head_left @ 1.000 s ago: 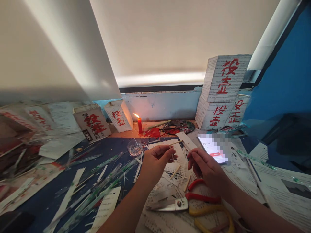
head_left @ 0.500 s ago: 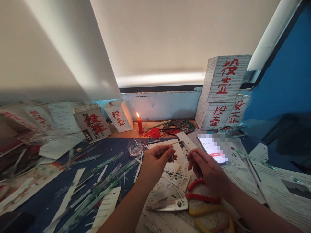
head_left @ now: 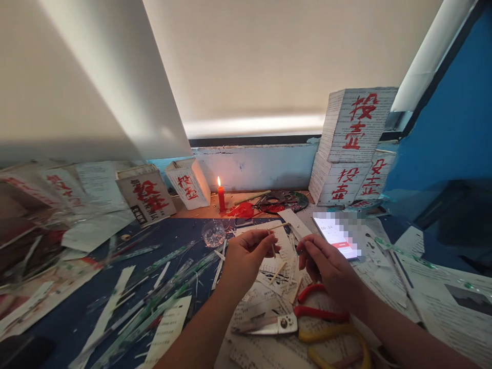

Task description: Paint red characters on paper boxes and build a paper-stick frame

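Observation:
My left hand (head_left: 251, 251) is closed in a pinch on a thin pale stick (head_left: 273, 247), above printed paper scraps. To its right, my right hand (head_left: 319, 256) has its thumb and fingers pressed together; whatever it may hold is too small or hidden to make out. The two hands are apart. A pale card strip (head_left: 295, 223) lies just beyond them. Below my right hand rest scissors with red handles (head_left: 321, 311), and another yellow-handled tool (head_left: 338, 333) partly overlaps them.
A lit red candle (head_left: 221, 199) stands at the back beside red wax (head_left: 242, 209). Nearby are a clear cup (head_left: 213, 233), a lit phone (head_left: 336, 237) and stacked paper boxes (head_left: 357, 125). Plastic strips (head_left: 154, 287) litter the left side.
The candle flame has straightened from a leftward lean. Both hands have stayed almost still.

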A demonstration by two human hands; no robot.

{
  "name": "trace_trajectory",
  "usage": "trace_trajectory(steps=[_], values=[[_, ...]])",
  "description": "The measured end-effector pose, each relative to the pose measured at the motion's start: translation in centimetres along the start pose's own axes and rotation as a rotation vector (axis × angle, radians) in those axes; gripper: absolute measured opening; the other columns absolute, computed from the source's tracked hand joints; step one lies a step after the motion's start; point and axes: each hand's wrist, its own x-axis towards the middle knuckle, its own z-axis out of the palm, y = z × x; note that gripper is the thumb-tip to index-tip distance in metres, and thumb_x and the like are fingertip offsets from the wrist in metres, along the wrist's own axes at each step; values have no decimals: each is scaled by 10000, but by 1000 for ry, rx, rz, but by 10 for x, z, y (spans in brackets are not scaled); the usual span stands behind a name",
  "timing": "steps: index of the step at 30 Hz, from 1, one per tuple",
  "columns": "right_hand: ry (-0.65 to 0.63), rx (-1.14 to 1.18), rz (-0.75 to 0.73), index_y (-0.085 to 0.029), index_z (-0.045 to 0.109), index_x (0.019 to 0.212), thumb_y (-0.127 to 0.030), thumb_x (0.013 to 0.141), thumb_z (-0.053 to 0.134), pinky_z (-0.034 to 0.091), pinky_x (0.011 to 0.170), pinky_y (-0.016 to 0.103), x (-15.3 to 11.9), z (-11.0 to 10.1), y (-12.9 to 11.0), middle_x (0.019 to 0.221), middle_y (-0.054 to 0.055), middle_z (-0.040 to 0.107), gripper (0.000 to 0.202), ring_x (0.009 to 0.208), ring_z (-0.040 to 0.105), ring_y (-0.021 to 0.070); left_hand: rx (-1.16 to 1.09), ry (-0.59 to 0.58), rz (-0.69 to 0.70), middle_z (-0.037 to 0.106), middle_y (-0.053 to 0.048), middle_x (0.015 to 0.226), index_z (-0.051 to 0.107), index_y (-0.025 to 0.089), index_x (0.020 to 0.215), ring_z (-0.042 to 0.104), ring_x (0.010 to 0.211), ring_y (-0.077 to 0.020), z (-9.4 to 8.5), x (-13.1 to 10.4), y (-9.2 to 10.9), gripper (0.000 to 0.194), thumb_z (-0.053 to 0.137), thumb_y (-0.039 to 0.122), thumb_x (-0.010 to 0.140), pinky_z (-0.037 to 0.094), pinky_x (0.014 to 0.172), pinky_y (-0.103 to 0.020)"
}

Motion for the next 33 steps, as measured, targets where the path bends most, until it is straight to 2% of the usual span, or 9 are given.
trace_trajectory(steps=[11, 14, 16, 20, 22, 26, 29, 33], values=[[-41, -33, 42, -226, 569, 951, -514, 1002, 445, 299, 445, 222, -1, 1, 0, 644, -54, 546, 317, 490, 407, 92, 1, -2, -7, 769, -88, 747, 755, 107, 887, 712, 691, -174, 0, 0, 0, 237, 795, 316, 783, 585, 677, -268], [-28, -45, 30, -221, 565, 941, -501, 1005, 430, 342, 475, 235, 1, -1, 0, 681, -34, 595, 317, 511, 442, 105, -15, 22, 4, 774, -90, 769, 756, 107, 911, 719, 701, -173, -2, 0, 0, 249, 789, 323, 791, 591, 688, -269], [40, -125, -7, -215, 586, 926, -496, 1000, 426, 394, 528, 256, 5, -6, 0, 757, 0, 642, 331, 578, 497, 129, -35, 59, 9, 778, -92, 787, 753, 107, 920, 728, 708, -180, -4, 1, 2, 253, 791, 319, 787, 598, 696, -279], [322, -419, -104, -219, 670, 969, -483, 969, 466, 455, 686, 305, 16, -26, -4, 962, 48, 698, 333, 790, 600, 189, -97, 218, 49, 786, -93, 852, 740, 116, 914, 746, 740, -188, -11, 6, 8, 245, 812, 288, 757, 608, 713, -282], [372, -614, -136, -221, 697, 982, -460, 953, 494, 462, 738, 314, 21, -37, -6, 986, 45, 721, 315, 839, 632, 203, -141, 292, 85, 786, -87, 861, 737, 123, 905, 750, 762, -188, -16, 10, 11, 257, 831, 291, 735, 607, 710, -270], [248, -1000, -125, -199, 727, 917, -380, 923, 551, 461, 714, 314, 29, -46, 2, 834, 41, 741, 253, 753, 659, 206, -191, 352, 138, 777, -55, 791, 744, 140, 876, 721, 659, -136, -25, 15, 13, 261, 849, 319, 718, 600, 696, -248], [193, -1093, -120, -182, 729, 871, -314, 902, 577, 441, 669, 321, 32, -44, 12, 762, 61, 730, 204, 720, 661, 227, -197, 353, 139, 772, -49, 768, 742, 140, 866, 710, 635, -124, -27, 16, 14, 249, 849, 306, 715, 595, 670, -233], [170, -1181, -129, -176, 713, 807, -257, 898, 574, 423, 629, 323, 35, -41, 20, 752, 91, 709, 184, 720, 658, 249, -190, 333, 101, 779, -68, 794, 729, 128, 876, 738, 703, -156, -23, 15, 13, 253, 844, 283, 712, 595, 662, -235]])
